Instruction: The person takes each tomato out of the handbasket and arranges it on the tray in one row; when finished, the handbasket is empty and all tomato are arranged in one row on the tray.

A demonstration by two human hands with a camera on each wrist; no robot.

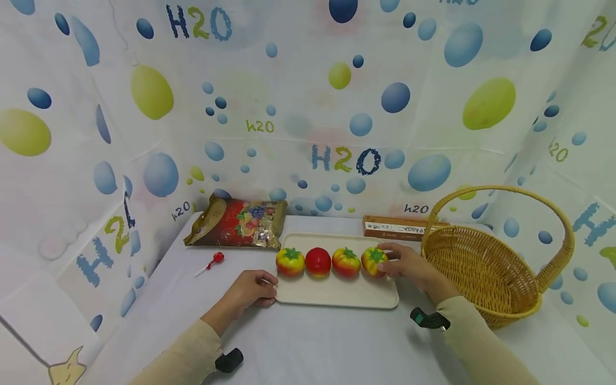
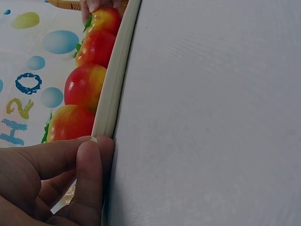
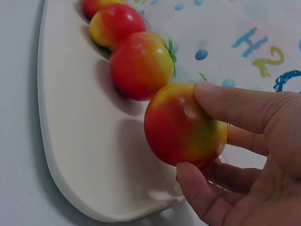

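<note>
A cream tray (image 1: 332, 295) holds a row of shiny red-and-yellow tomatoes, artificial-looking, most with green leafy tops. Second from the left, a round red fruit (image 1: 318, 262) shows no leaves from above. My right hand (image 1: 409, 269) grips the rightmost tomato (image 3: 183, 127) between thumb and fingers; whether it still touches the tray is hard to tell. With thumb and fingertips, my left hand (image 1: 251, 290) pinches the tray's left rim, beside the leftmost tomato (image 2: 71, 123). Another tomato (image 1: 346, 262) sits just left of the gripped one.
A wicker basket (image 1: 481, 267) with a tall handle stands on the right. Behind the tray lie a brown pasta box (image 1: 394, 229) and a gold-and-red packet (image 1: 238, 222). A red lollipop (image 1: 217, 258) lies left of the tray. Patterned sheeting walls in the white table.
</note>
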